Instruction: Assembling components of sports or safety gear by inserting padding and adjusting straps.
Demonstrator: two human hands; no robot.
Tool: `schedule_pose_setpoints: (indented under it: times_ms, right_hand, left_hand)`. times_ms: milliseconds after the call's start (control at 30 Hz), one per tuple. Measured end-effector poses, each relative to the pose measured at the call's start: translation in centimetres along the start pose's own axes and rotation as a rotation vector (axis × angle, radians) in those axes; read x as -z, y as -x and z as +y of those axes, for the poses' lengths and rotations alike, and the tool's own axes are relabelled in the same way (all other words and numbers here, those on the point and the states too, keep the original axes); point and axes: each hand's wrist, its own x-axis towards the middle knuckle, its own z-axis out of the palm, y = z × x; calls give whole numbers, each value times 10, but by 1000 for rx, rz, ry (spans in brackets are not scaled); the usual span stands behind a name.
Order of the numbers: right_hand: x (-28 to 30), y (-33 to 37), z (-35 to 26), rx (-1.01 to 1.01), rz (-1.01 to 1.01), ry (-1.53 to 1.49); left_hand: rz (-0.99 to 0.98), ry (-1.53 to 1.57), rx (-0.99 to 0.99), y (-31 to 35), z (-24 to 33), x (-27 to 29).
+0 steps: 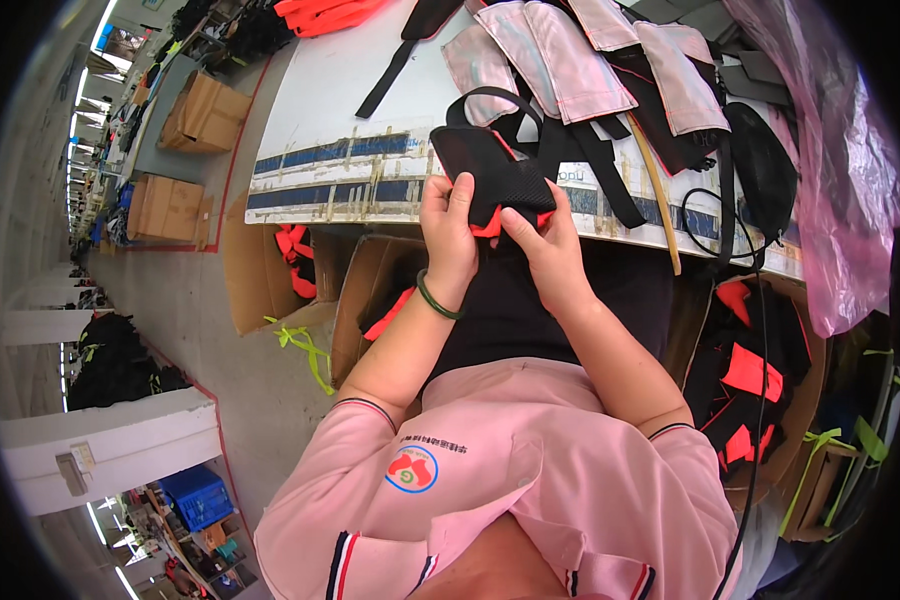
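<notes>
Between both hands, at the table's near edge, is a black mesh fabric piece [505,175] with orange-red trim and a black strap looping off its far side. My left hand [450,225] grips its left side, thumb lying on top and fingers hidden underneath. On the right side my right hand [550,245] holds the lower corner, its thumb pressed on the mesh near the orange edge. A dark green bangle [437,298] circles my left wrist. Just beyond the piece lie pale pink-grey fabric panels [580,80] with black straps [610,180] among them.
The white table [340,120] has taped, worn edges. A wooden stick [655,190] and a black cord [760,330] cross its near edge at right. Pink plastic sheeting [840,180] hangs at the far right. Cardboard boxes [255,265] with orange and black pieces stand below.
</notes>
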Motion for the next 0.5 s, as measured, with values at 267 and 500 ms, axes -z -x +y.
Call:
schedule_pose_setpoints:
  times_ms: [267, 500]
  right_hand:
    - [-5, 7, -6, 564, 15, 829]
    - [2, 4, -7, 592, 33, 1073]
  left_hand:
    - [-317, -937, -413, -13, 33, -8]
    - [-266, -557, -41, -3, 9, -4]
